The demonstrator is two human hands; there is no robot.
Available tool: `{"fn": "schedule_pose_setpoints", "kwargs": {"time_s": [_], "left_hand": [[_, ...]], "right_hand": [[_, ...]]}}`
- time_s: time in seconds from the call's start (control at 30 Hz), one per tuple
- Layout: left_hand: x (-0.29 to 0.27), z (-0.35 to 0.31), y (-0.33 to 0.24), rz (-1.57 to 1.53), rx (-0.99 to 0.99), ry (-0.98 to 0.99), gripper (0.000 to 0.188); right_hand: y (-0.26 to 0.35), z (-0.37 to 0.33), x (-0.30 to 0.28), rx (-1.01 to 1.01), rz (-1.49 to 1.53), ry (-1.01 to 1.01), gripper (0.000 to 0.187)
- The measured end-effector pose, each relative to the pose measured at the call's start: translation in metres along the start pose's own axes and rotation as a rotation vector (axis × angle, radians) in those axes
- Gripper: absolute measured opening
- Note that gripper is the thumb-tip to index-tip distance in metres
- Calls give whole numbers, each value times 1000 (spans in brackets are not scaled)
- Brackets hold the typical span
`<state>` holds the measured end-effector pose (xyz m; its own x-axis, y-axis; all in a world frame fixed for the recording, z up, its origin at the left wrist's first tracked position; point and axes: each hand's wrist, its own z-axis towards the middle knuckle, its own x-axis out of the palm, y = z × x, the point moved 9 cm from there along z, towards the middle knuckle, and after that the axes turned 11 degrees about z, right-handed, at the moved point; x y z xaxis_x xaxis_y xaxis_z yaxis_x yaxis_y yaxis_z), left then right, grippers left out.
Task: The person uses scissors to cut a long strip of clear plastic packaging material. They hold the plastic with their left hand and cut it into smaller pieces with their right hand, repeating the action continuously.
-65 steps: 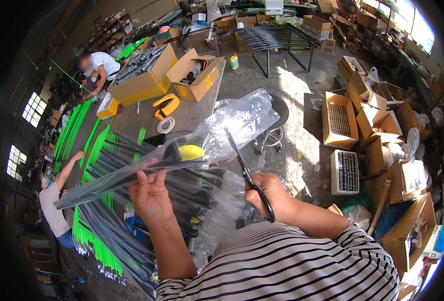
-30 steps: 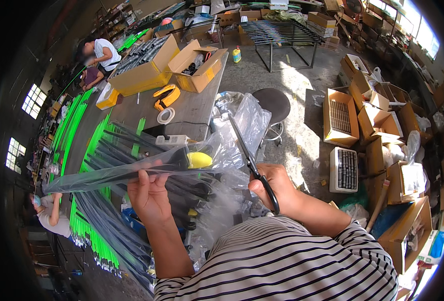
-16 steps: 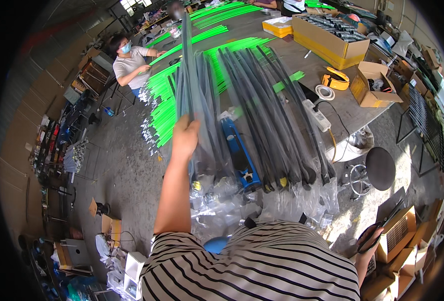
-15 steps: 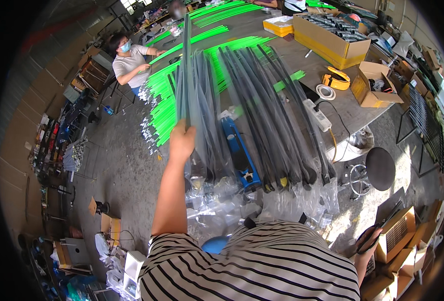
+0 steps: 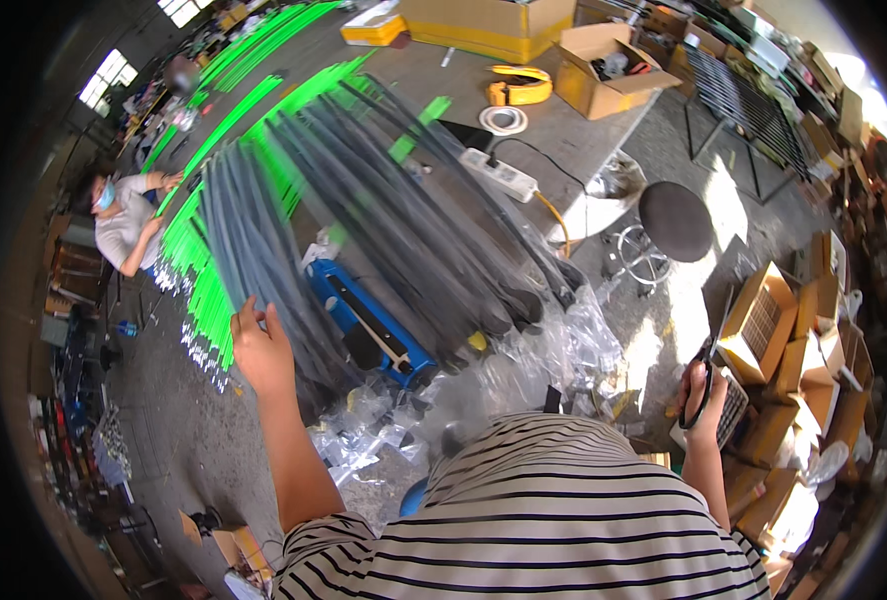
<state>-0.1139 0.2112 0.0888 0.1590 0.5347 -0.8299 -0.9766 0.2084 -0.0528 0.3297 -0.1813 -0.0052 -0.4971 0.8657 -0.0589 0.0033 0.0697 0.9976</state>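
My left hand (image 5: pixel 263 350) is at the left edge of a bundle of dark rods in clear plastic sleeves (image 5: pixel 248 220), its fingers apart and nothing gripped in them. More sleeved dark rods (image 5: pixel 393 220) lie to the right, their bunched plastic ends (image 5: pixel 553 335) hanging toward me. Between the two groups rests a long blue device (image 5: pixel 368 320) with a pale strip along it. Out to the right, my right hand (image 5: pixel 701 400) is closed around what look like black-handled scissors (image 5: pixel 704 388), a thin dark end pointing up.
Bright green rods (image 5: pixel 208 310) spread under and beyond the sleeved ones. A masked person (image 5: pixel 128 225) works at the far left. The table bears a white power strip (image 5: pixel 500 175), tape roll (image 5: pixel 503 121) and open carton (image 5: pixel 608 75). A round stool (image 5: pixel 675 220) and cartons (image 5: pixel 758 325) stand right.
My left hand has let go of the raised sleeved rod, which now lies among the others. The view has swung right, so the table appears farther left. My right hand keeps its hold on the scissors.
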Motion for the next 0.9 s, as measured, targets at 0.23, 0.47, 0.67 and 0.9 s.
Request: {"fn": "schedule_pose_setpoints", "kwargs": {"time_s": [0.23,0.47,0.67,0.9], "left_hand": [[130,-43,-272,-885,283,619,23],[271,-127,-349,-915,-458,1429,32],[248,-125,-362,-1133,-405,1439,14],[87,-82,-410,-1995,-191,1262,3]], "right_hand": [[7,-27,-32,-49,43,-31,41],[-4,-70,-91,42,10,-174,51],[-28,-94,-121,106,61,-279,45],[-2,-50,-86,70,388,-172,48]]}}
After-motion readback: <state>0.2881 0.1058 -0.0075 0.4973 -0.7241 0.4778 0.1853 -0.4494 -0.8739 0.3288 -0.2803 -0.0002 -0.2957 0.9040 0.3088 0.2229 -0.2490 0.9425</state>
